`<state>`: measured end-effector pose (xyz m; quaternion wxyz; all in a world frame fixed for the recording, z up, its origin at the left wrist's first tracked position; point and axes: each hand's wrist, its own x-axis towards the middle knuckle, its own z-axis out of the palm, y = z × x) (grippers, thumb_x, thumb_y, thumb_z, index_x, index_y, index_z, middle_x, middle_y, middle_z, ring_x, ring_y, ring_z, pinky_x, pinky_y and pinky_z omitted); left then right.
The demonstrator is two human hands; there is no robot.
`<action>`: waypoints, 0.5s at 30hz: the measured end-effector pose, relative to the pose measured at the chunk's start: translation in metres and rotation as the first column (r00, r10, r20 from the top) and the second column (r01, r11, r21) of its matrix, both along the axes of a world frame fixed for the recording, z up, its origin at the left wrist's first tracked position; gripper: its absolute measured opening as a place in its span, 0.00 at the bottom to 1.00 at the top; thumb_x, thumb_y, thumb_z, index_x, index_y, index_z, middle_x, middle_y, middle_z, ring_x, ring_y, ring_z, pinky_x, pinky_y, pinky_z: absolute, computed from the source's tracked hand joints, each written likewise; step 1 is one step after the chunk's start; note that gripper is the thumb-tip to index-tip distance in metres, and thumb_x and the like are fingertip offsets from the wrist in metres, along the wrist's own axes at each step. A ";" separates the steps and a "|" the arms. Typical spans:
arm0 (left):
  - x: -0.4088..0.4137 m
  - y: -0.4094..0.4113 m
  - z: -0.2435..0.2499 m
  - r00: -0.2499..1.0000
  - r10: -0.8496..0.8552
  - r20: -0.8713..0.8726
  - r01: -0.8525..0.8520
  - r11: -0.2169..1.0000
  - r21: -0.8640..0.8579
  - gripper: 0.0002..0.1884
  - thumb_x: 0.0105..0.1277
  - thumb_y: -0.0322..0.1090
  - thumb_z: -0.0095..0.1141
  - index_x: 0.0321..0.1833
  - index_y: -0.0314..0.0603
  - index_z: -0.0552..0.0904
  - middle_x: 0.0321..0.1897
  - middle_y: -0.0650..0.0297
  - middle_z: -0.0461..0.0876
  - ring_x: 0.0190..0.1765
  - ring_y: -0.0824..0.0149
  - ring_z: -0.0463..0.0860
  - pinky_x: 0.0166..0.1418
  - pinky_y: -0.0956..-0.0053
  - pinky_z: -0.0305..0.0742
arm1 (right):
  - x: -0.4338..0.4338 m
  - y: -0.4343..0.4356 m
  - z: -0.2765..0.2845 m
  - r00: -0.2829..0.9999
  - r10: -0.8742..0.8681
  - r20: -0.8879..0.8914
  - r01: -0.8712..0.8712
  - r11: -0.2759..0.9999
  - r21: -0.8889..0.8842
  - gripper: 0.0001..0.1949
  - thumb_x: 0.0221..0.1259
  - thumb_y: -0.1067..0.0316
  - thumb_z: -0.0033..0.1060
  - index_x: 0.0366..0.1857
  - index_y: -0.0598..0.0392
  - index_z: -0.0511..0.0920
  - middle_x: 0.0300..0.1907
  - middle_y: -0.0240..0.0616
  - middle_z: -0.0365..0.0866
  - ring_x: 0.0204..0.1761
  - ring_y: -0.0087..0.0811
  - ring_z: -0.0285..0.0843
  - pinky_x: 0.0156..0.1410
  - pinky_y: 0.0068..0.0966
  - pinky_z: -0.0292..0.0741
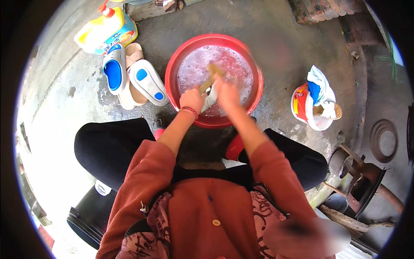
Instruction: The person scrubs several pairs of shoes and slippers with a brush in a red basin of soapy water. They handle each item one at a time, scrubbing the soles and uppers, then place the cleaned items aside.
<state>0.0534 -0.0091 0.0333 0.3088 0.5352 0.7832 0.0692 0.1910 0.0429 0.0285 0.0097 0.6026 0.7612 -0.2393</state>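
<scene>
A red plastic basin [214,127] of sudsy water stands on the floor before me. Over the water, my left hand [193,98], with a red bead bracelet at its wrist, grips what looks like a sandal [210,98] with white straps and a tan sole. Close against its right side is my right hand [228,94], blurred, with its fingers curled; whether it holds the sandal or something else cannot be told. A tan piece [214,69] sticks out beyond both hands, its kind unclear.
Left of the basin lie white-and-blue clogs [114,69], beige footwear [134,51] and a detergent jug [111,30] with a red pump. At right, a red-and-white bucket [299,103] holds a sandal [330,110] and a light-blue item [317,81]. Bricks [323,11] lie at the top right.
</scene>
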 end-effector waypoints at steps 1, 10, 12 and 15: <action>-0.006 0.001 -0.002 0.999 0.038 0.013 -0.037 0.999 -0.017 0.17 0.59 0.47 0.60 0.45 0.44 0.80 0.30 0.46 0.84 0.38 0.45 0.84 0.44 0.51 0.79 | -0.012 -0.033 0.024 0.996 0.031 -0.078 -0.020 0.991 0.136 0.17 0.71 0.52 0.42 0.57 0.39 0.76 0.38 0.58 0.81 0.36 0.56 0.82 0.44 0.48 0.78; 0.003 0.003 -0.009 0.996 -0.088 -0.027 0.089 0.995 0.050 0.17 0.59 0.48 0.59 0.43 0.44 0.79 0.28 0.47 0.84 0.35 0.45 0.84 0.42 0.51 0.79 | -0.002 -0.004 -0.019 0.982 -0.134 -0.135 0.146 0.986 0.083 0.18 0.69 0.50 0.45 0.54 0.44 0.78 0.38 0.57 0.81 0.38 0.56 0.82 0.45 0.50 0.77; -0.004 -0.004 -0.010 0.997 -0.069 -0.026 0.070 0.997 0.021 0.17 0.59 0.48 0.59 0.43 0.44 0.80 0.28 0.47 0.84 0.35 0.45 0.84 0.42 0.51 0.79 | -0.020 -0.044 0.053 0.983 -0.049 -0.176 0.041 0.998 -0.050 0.18 0.69 0.50 0.45 0.57 0.41 0.76 0.34 0.59 0.81 0.36 0.56 0.82 0.44 0.50 0.77; 0.004 -0.004 -0.003 0.993 -0.115 -0.031 0.116 0.993 0.004 0.17 0.59 0.48 0.59 0.43 0.44 0.81 0.29 0.47 0.84 0.36 0.45 0.84 0.43 0.51 0.79 | 0.006 -0.011 0.014 0.950 -0.115 -0.290 0.097 0.992 -0.077 0.17 0.69 0.52 0.45 0.57 0.39 0.76 0.29 0.53 0.82 0.33 0.55 0.82 0.41 0.49 0.78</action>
